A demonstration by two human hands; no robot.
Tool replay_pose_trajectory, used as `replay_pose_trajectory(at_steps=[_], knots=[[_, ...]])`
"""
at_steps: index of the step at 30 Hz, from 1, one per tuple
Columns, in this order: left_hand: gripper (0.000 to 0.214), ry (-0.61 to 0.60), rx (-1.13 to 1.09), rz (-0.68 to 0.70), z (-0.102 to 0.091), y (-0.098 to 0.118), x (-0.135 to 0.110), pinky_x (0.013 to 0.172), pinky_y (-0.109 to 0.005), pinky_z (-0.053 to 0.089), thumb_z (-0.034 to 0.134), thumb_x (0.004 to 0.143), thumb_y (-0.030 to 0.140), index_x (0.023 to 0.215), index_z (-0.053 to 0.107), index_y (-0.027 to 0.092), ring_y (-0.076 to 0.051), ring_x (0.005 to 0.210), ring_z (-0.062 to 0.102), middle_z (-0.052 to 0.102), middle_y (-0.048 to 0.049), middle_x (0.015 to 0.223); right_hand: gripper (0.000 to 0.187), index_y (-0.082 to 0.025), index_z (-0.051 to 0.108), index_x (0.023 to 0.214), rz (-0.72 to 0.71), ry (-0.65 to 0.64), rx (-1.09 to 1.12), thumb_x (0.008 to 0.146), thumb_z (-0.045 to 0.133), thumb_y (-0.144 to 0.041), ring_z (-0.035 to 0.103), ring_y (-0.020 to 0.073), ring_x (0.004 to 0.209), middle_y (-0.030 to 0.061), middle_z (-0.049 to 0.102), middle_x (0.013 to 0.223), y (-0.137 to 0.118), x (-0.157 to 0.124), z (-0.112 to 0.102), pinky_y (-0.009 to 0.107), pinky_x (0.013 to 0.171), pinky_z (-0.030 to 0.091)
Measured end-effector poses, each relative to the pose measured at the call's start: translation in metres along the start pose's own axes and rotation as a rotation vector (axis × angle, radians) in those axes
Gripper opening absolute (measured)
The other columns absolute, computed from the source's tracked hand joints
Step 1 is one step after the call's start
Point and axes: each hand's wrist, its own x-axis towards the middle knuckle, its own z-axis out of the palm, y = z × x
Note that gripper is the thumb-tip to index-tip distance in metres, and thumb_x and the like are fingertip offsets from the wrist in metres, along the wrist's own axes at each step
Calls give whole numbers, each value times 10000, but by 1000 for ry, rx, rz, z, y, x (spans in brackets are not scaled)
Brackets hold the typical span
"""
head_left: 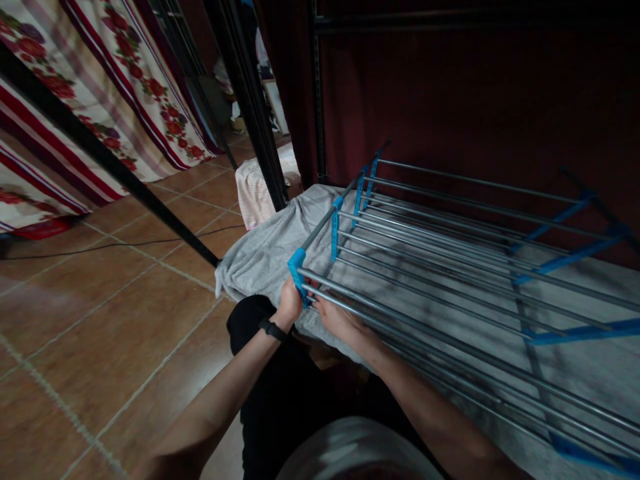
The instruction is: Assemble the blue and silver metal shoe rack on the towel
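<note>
A metal rack [425,233] of grey tubes with blue plastic end pieces lies in front of me on a grey cloth. My left hand [290,301] is closed around the blue corner bracket [297,261] at its near left end. Just right of it, my right hand [336,313] reaches under the nearest tubes, its fingertips close to the same bracket. Those fingertips are partly hidden by the tubes, so what they pinch, if anything, does not show.
Grey cloth [270,233] covers the low surface beneath the rack. Black metal posts [250,100] stand at the left and back, before a dark red panel [450,93]. A floral curtain [100,87] hangs at left. A cable [125,245] crosses the tiled floor [125,320].
</note>
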Motion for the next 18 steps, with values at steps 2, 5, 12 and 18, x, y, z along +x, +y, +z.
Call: replay_pose_trajectory(at_steps=[2,5,12,18], knots=[[378,9,-12,-5,0,-1,0,437,-273,334,460,854,480,584,504,218,-140,428,439,507,-16,485,375,-200,631,1296,-7,0,10,992,435,-300,646,237,1051,94,697,1165,-1,-1,-1,324,977,475],[346,29,-23,-6,0,-1,1,448,-271,344,469,848,458,607,517,214,-140,441,446,522,-13,500,371,-204,633,1297,-18,10,34,993,437,-286,648,230,1063,86,699,1169,-2,0,-2,313,974,477],[348,31,-31,-15,-1,-3,2,464,-269,364,473,839,482,633,541,210,-138,461,459,540,-13,525,386,-210,611,1332,-1,0,19,984,463,-288,639,242,1084,92,687,1208,0,2,1,342,979,480],[364,21,-31,-19,-2,-4,3,455,-278,361,475,832,496,615,540,211,-139,449,460,547,-19,531,366,-173,645,1275,22,-41,-69,1004,425,-283,664,265,994,132,704,1138,0,2,5,383,929,500]])
